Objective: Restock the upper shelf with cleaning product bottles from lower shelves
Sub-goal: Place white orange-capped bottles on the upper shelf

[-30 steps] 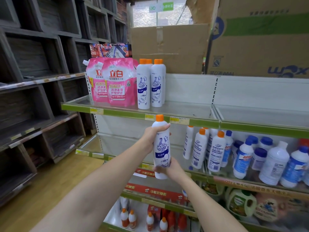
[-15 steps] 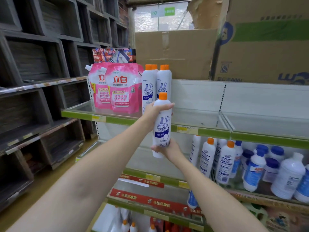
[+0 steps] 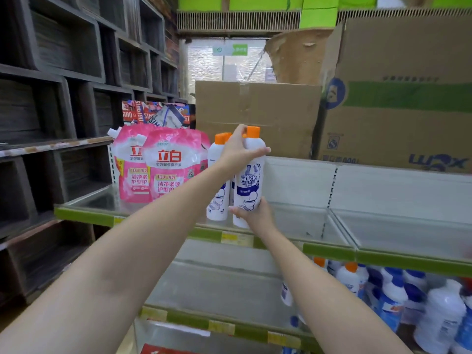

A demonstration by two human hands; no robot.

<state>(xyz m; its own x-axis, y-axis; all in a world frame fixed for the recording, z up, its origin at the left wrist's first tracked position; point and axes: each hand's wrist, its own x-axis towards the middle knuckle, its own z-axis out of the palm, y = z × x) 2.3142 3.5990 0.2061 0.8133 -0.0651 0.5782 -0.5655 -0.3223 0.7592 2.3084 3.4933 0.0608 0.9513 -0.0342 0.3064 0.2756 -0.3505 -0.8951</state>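
Fingers (image 3: pixel 258 151) of my left hand (image 3: pixel 238 152) are curling round the white bottle (image 3: pixel 249 185) at its shoulder; my right hand (image 3: pixel 256 213) is gripping its base. I am holding it upright at the upper shelf (image 3: pixel 329 249), beside shelved bottles (image 3: pixel 217 200) and pink pouches (image 3: pixel 163 167).

Both forearms are bare from the bottom frame edge up to the wrists, with no sleeve, watch or band showing. The left hand (image 3: pixel 238 152) and right hand (image 3: pixel 258 215) wear no gloves or rings; fingernails look short, unpainted.
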